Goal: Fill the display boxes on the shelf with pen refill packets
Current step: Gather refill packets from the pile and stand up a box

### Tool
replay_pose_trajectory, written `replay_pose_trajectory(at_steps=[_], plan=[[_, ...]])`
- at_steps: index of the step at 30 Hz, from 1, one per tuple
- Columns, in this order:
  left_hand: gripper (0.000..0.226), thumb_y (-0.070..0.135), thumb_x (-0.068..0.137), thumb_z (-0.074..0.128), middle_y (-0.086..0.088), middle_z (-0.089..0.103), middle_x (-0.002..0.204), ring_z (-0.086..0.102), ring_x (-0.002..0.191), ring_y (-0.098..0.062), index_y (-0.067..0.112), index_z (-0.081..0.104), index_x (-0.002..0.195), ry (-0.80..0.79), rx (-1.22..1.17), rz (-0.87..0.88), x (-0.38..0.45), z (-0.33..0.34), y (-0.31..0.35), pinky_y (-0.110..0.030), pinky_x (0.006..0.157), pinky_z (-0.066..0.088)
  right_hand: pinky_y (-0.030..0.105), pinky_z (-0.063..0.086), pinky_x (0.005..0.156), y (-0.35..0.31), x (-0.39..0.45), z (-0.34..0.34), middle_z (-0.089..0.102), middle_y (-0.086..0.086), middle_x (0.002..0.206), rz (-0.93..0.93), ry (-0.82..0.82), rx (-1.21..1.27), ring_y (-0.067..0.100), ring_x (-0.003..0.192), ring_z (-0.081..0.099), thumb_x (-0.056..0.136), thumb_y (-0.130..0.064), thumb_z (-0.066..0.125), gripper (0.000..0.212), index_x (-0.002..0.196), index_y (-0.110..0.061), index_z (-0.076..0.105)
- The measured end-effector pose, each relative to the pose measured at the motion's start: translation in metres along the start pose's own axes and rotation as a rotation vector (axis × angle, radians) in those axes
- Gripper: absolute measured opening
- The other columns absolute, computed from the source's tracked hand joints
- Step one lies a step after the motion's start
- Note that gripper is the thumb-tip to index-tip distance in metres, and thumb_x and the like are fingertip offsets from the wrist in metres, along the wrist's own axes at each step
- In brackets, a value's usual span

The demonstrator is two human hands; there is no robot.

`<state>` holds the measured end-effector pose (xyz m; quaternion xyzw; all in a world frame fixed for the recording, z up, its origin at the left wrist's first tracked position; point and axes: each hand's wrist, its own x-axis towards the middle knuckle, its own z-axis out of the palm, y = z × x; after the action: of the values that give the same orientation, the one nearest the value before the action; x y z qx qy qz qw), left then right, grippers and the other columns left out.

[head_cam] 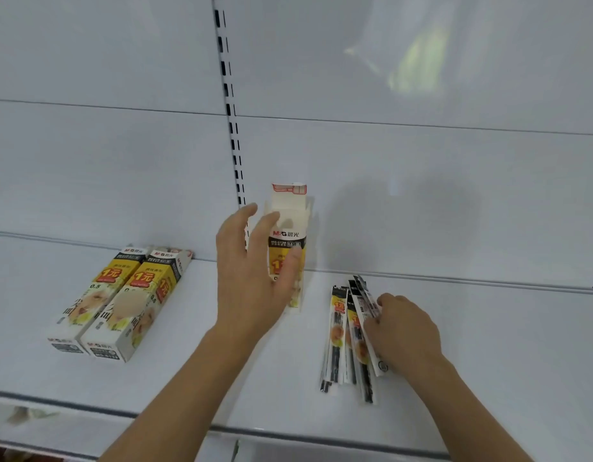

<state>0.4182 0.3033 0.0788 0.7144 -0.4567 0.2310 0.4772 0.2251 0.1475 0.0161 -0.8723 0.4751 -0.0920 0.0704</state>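
Note:
An open display box (pixel 290 233), white with a black and yellow front, stands upright at the back of the white shelf (pixel 188 378), its top flap raised. My left hand (pixel 251 268) is spread in front of it with fingers apart, around its left side and front; whether it touches the box I cannot tell. To the right, several long pen refill packets (pixel 342 335) lie fanned on the shelf. My right hand (pixel 402 331) rests on them, fingers curled around a few packets (pixel 363 300) that tilt up from the pile.
Two closed display boxes (pixel 121 301) lie flat side by side on the shelf's left part. A slotted upright (pixel 230 105) runs up the white back panel. The shelf's front edge (pixel 288 431) crosses the bottom of the view.

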Motion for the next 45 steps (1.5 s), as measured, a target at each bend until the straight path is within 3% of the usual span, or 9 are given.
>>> replay_pose_trajectory(at_steps=[4,8,11,14,18,26,34,40,45], plan=[[0.054,0.06,0.102,0.047,-0.003,0.034,0.164,0.038,0.148,-0.02,0.022,0.06,0.138,-0.169,-0.032,-0.162,0.02,-0.003,0.004,-0.041,0.105,0.05,0.029,0.047,0.058,-0.002,0.01,-0.001,0.056,-0.008,0.077,0.026,0.002,-0.071,0.011,0.066,0.055,0.1,-0.044,0.049,0.027,0.084,-0.023,0.056],[0.04,0.051,0.107,0.048,0.007,0.061,0.134,0.063,0.113,-0.013,0.022,0.059,0.13,-0.213,-0.11,-0.233,0.031,-0.005,0.001,-0.039,0.088,0.056,0.03,0.055,0.059,-0.001,0.016,-0.011,0.06,-0.007,0.072,0.058,-0.03,-0.072,0.012,0.062,0.059,0.101,-0.038,0.05,0.029,0.077,-0.024,0.058],[0.041,0.051,0.106,0.05,0.01,0.064,0.133,0.063,0.112,-0.01,0.025,0.053,0.138,-0.273,-0.145,-0.294,0.036,-0.007,-0.002,-0.037,0.09,0.055,0.029,0.043,0.052,-0.003,0.01,-0.032,0.058,-0.005,0.065,0.054,0.044,0.0,0.015,0.057,0.055,0.099,-0.031,0.051,0.029,0.072,-0.021,0.054],[0.038,0.048,0.105,0.053,0.009,0.065,0.129,0.064,0.111,-0.012,0.026,0.049,0.136,-0.326,-0.216,-0.357,0.042,-0.009,-0.004,-0.04,0.09,0.057,0.032,0.048,0.057,-0.011,-0.001,-0.059,0.063,-0.005,0.062,0.001,0.135,0.292,0.016,0.059,0.06,0.101,-0.031,0.057,0.027,0.075,-0.025,0.058],[0.029,0.043,0.104,0.057,0.008,0.066,0.108,0.065,0.083,-0.015,0.031,0.047,0.128,-0.377,-0.284,-0.373,0.043,-0.013,-0.004,-0.037,0.072,0.056,0.024,0.05,0.071,-0.05,-0.022,-0.102,0.075,-0.01,0.077,-0.095,0.185,0.665,0.006,0.075,0.07,0.102,-0.021,0.06,0.014,0.096,-0.03,0.069],[0.048,0.047,0.102,0.059,0.01,0.062,0.135,0.065,0.109,-0.018,0.034,0.043,0.145,-0.472,-0.344,-0.316,0.043,-0.023,-0.006,-0.044,0.095,0.057,0.027,0.057,0.073,-0.14,-0.028,-0.163,0.079,-0.006,0.084,-0.191,0.503,1.171,0.013,0.077,0.074,0.102,-0.012,0.064,0.014,0.108,-0.023,0.07],[0.068,0.074,0.097,0.048,0.011,0.061,0.139,0.065,0.115,-0.014,0.034,0.038,0.151,-0.503,-0.325,-0.27,0.045,-0.03,-0.008,-0.045,0.097,0.058,0.025,0.059,0.076,-0.169,0.006,-0.164,0.079,-0.008,0.09,-0.221,0.632,1.106,0.01,0.086,0.076,0.104,-0.02,0.062,0.013,0.117,-0.022,0.063],[0.06,0.056,0.103,0.055,0.01,0.056,0.147,0.059,0.108,-0.004,0.027,0.039,0.153,-0.448,-0.243,-0.248,0.044,-0.025,-0.002,-0.036,0.1,0.054,0.023,0.058,0.076,-0.169,0.026,-0.136,0.076,-0.011,0.094,-0.148,0.518,0.878,0.001,0.083,0.072,0.097,-0.022,0.067,0.036,0.129,-0.028,0.052],[0.058,0.053,0.103,0.057,0.009,0.057,0.147,0.06,0.121,-0.009,0.026,0.042,0.152,-0.432,-0.236,-0.242,0.044,-0.024,-0.003,-0.036,0.102,0.052,0.018,0.051,0.072,-0.159,0.026,-0.124,0.071,-0.016,0.091,-0.157,0.414,0.678,0.002,0.085,0.066,0.095,-0.026,0.068,0.014,0.109,-0.028,0.066]])
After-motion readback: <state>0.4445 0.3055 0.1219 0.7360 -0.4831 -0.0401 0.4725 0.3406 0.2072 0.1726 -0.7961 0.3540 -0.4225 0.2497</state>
